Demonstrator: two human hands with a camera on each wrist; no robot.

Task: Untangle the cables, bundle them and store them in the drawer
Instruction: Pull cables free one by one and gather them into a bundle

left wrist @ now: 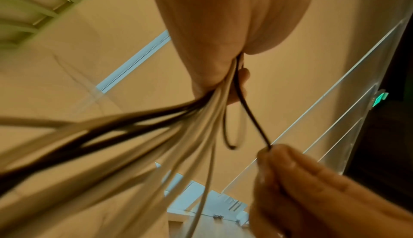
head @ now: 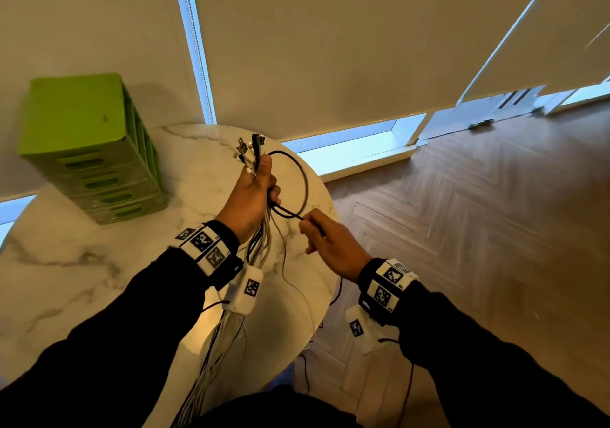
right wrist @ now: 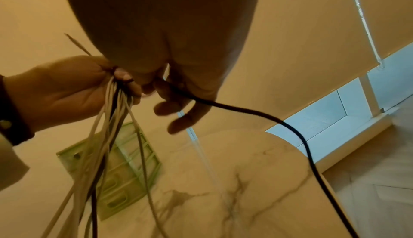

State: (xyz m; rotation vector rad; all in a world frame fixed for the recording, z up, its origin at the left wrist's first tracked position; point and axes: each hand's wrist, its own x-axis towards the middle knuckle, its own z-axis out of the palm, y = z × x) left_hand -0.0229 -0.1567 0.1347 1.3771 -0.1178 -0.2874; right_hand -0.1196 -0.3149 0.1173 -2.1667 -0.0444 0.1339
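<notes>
My left hand [head: 255,193] is raised over the marble table [head: 99,272] and grips a bundle of white and black cables [head: 260,246] near their plug ends [head: 249,150], which stick up above the fist. The strands hang down past my wrist to the table's near edge. One black cable [head: 302,180] makes a loop to the right of the fist. My right hand [head: 325,239] pinches that black cable [right wrist: 257,112] just below the loop; its lower fingers are loose. In the left wrist view the bundle [left wrist: 170,135] fans out below the palm.
A green drawer unit [head: 95,150] with several slotted drawers, all closed, stands at the table's far left. Roller blinds and a window sill lie behind the table. Wooden floor [head: 478,213] stretches to the right. Thin wires from the wrist cameras dangle by the table edge.
</notes>
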